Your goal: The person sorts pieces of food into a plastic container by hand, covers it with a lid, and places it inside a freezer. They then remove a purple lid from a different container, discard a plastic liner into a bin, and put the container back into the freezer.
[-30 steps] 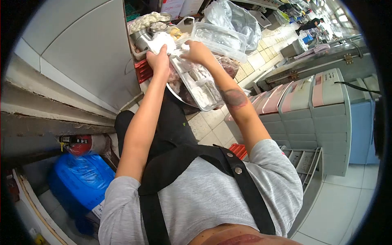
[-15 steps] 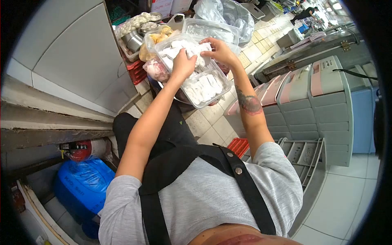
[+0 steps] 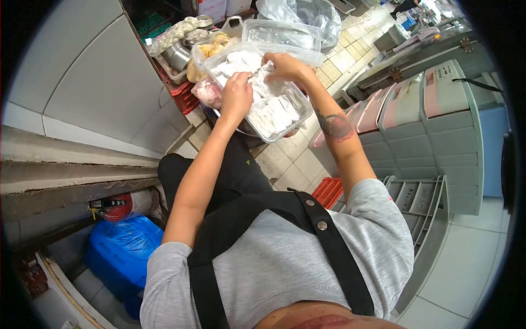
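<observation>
A clear plastic container [image 3: 267, 137] holds white, powdery-looking pieces [image 3: 272, 116] and lies tilted in front of me. My left hand [image 3: 237, 96] is over its left side, fingers bent onto the white pieces. My right hand [image 3: 284, 68] reaches in from the right, its fingers curved and apart over the white pieces. Whether the left fingers hold a piece is hidden. Beside the container's left edge is a plastic bag of pinkish-red contents [image 3: 207, 92]. Behind it stand a container of yellow pieces [image 3: 215, 46] and another clear container [image 3: 280, 38].
Metal bowls [image 3: 176, 56] and a red crate [image 3: 184, 97] stand at the left. Grey-and-pink drawers [image 3: 405, 107] line the right side. A blue bag [image 3: 123, 244] lies lower left, a red basket [image 3: 327, 192] near my right elbow. A person [image 3: 404, 7] is far off, upper right.
My left hand has moved slightly left and down, and my right hand slightly left over the white pieces. The view has shifted a little.
</observation>
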Motion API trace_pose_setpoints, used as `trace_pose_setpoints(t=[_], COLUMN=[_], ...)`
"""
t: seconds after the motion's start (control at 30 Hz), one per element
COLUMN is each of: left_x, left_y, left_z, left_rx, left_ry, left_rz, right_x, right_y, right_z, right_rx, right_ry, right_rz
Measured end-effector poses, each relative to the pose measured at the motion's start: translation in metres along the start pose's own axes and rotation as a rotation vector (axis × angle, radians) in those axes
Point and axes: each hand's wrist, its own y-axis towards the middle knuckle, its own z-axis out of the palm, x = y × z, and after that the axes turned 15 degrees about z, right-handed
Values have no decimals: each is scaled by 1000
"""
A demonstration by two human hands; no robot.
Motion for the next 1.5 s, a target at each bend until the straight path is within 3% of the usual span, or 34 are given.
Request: trace_pose_setpoints(t=[0.17, 0.27, 0.47, 0.67, 0.8, 0.9, 1.0, 1.1, 1.3, 1.4, 1.5], left_x=[3, 4, -1, -2, -2, -2, 2, 5, 13, 6, 1], left_y=[-8, -11, -12, -9, -9, -10, -12, -12, -13, -14, -13], left_z=[6, 3, 1, -1, 0, 0, 1, 4, 5, 3, -2], left_rx=[76, 133, 190, 273, 308, 297, 252, 187, 132, 33, 64], left_ry=[117, 105, 126, 187, 235, 222, 210, 162, 92, 45, 36], left_rz=[108, 98, 138, 152, 145, 141, 170, 171, 180, 117, 115], right_x=[3, 5, 4, -17, -12, -11, -10, -7, -2, -1, 0], right_y=[-2, -18, -15, 7, 18, 11, -10, -14, -32, -32, -32], right_z=[18, 27, 20, -2, 17, 13, 13, 28, 31, 45, 44], right_rx=[-182, -434, -377, 26, -113, -76, -167, -305, -293, -321, -342], right_ry=[-114, -121, -269, -225, -490, -409, -261, -361, -458, -397, -347], right_rz=[84, 88, 35, -161, -85, -70, -23, -59, -146, -133, -112])
